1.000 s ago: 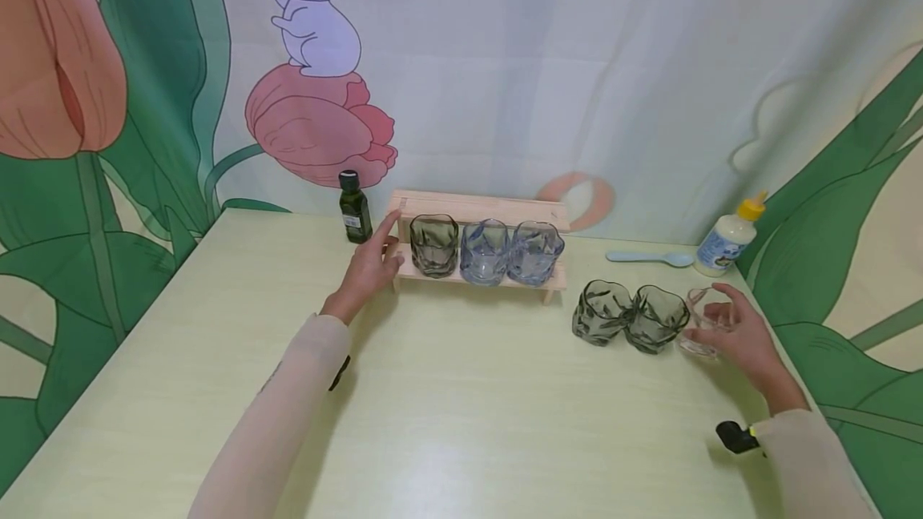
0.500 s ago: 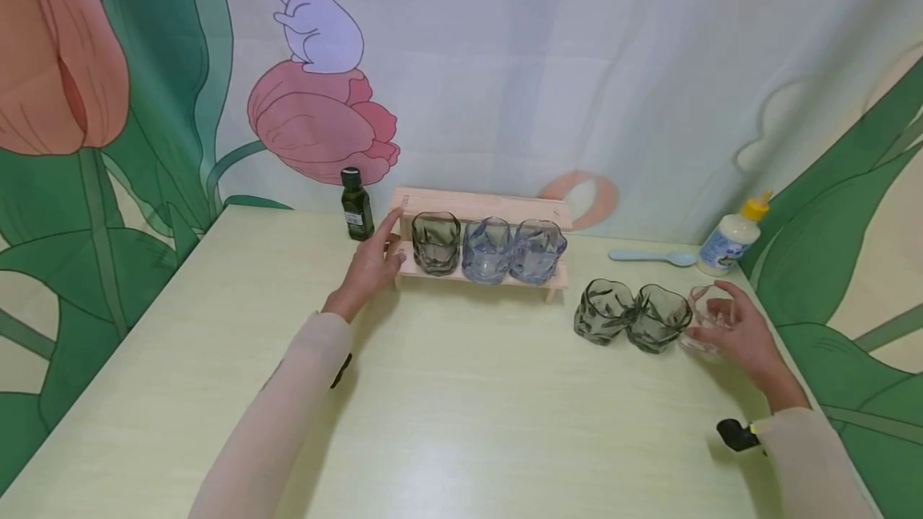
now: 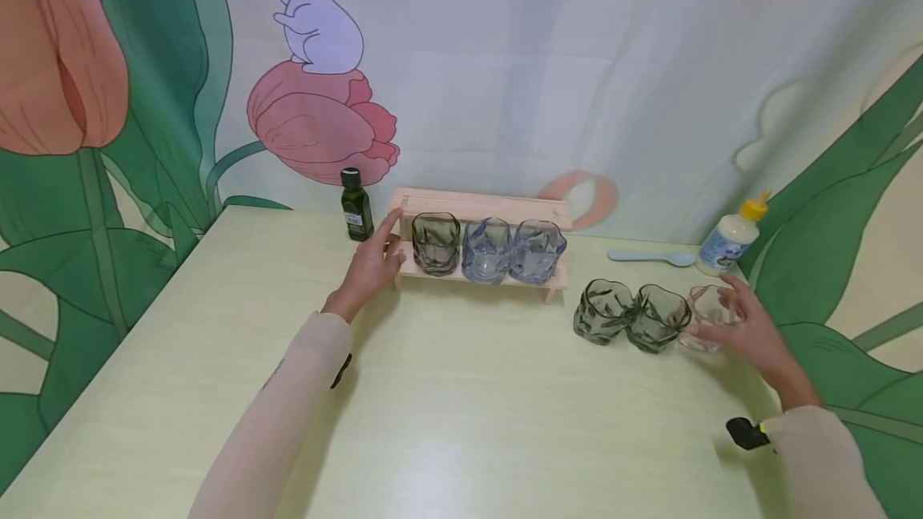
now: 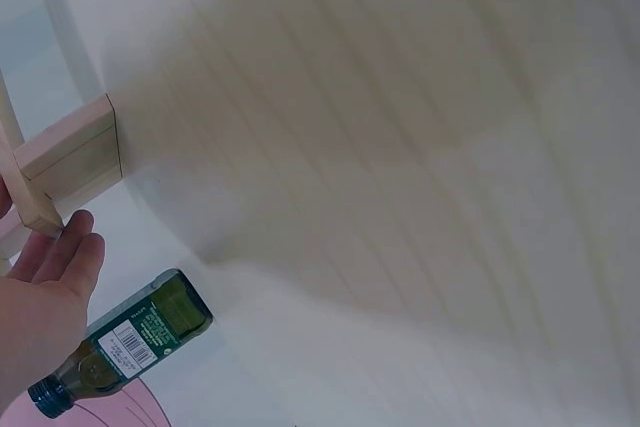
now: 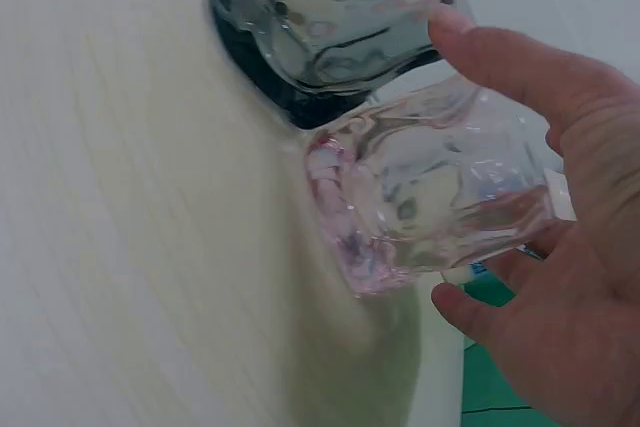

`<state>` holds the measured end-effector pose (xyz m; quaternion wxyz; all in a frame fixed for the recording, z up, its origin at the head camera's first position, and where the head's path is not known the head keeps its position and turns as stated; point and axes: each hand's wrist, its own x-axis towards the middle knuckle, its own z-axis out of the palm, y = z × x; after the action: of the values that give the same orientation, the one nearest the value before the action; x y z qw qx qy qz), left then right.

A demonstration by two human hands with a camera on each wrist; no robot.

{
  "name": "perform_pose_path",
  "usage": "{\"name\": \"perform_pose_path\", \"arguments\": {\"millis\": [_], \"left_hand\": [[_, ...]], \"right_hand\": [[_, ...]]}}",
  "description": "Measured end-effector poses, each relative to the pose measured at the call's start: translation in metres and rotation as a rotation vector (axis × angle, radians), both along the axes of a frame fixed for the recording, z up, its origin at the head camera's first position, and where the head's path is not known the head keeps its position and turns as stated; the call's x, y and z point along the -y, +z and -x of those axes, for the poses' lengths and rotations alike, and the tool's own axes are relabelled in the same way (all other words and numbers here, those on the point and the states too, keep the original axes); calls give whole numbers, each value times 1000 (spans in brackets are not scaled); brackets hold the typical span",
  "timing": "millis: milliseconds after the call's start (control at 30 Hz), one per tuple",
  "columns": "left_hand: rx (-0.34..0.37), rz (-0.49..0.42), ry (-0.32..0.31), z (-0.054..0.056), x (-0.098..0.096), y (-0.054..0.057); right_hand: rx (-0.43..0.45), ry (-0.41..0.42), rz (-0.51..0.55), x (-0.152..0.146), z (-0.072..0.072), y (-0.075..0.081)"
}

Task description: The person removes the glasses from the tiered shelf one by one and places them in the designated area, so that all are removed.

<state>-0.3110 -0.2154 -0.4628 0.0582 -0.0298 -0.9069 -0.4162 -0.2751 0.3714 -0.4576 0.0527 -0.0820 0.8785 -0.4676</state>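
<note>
My left hand (image 3: 368, 267) holds the left end of a small two-tier wooden rack (image 3: 479, 203), its index finger reaching to the upper shelf. In the left wrist view, the rack's wooden end (image 4: 70, 152) sits between thumb and fingers. On the lower shelf stand a grey glass (image 3: 436, 245) and two blue glasses (image 3: 486, 251). At the right, my right hand (image 3: 750, 331) is spread around a clear pinkish glass (image 5: 420, 187) upright on the table. Its thumb is lifted off that glass, overlapping a grey glass (image 5: 330, 22), and the fingers stand apart below.
Two grey glasses (image 3: 658, 319) stand side by side, left of the pinkish one. Behind them lie a light blue spoon (image 3: 651, 257) and a white bottle with a yellow cap (image 3: 728, 239). A dark green bottle (image 3: 356, 207) stands left of the rack, before a printed curtain (image 3: 461, 62).
My right hand has loosened its hold on the pinkish glass, spreading its fingers and shifting slightly right. The glass stays in place, and my left hand stays at the rack.
</note>
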Motion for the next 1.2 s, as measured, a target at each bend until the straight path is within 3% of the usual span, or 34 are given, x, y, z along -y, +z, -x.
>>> {"name": "perform_pose_path", "arguments": {"millis": [233, 567, 900, 1200], "left_hand": [[0, 14, -1, 0, 1, 0], [17, 11, 8, 0, -1, 1], [13, 3, 4, 0, 0, 1], [30, 1, 8, 0, -1, 2]], "right_hand": [[-12, 21, 2, -3, -3, 17], [-85, 40, -12, 6, 7, 41], [-98, 70, -16, 59, 24, 77], [-83, 167, 51, 115, 40, 81]]}}
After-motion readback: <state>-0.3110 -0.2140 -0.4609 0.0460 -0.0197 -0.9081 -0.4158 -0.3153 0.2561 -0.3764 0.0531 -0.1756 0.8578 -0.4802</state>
